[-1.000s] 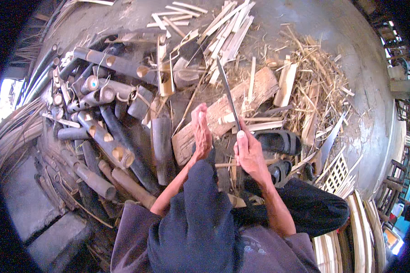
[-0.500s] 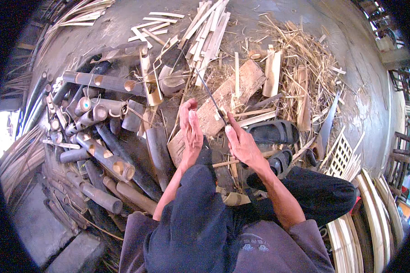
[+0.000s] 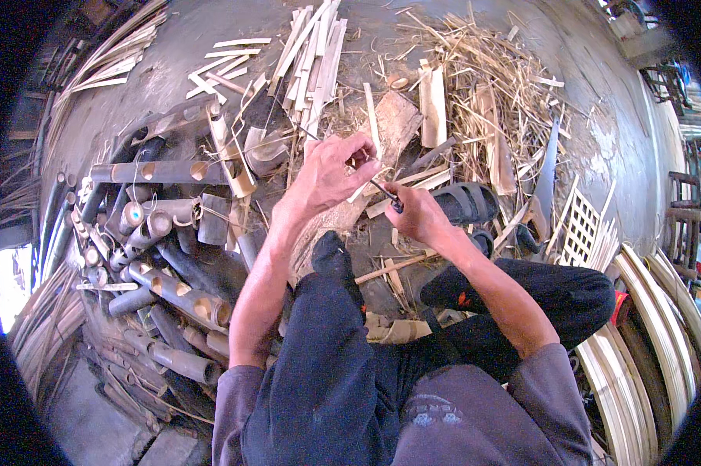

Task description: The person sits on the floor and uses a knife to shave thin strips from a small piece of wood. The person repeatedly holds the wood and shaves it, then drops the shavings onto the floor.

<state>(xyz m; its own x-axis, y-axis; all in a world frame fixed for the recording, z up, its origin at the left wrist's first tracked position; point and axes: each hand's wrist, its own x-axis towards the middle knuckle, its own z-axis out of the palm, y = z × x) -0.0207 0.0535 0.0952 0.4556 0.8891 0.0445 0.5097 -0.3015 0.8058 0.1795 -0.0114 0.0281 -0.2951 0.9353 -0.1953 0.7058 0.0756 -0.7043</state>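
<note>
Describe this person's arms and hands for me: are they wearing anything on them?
The left hand and right hand are both bare, without gloves. The forearms are slender and uncovered, with no watch or bracelet visible. Short, plain, purplish-grey sleeves end near the elbows.
</note>
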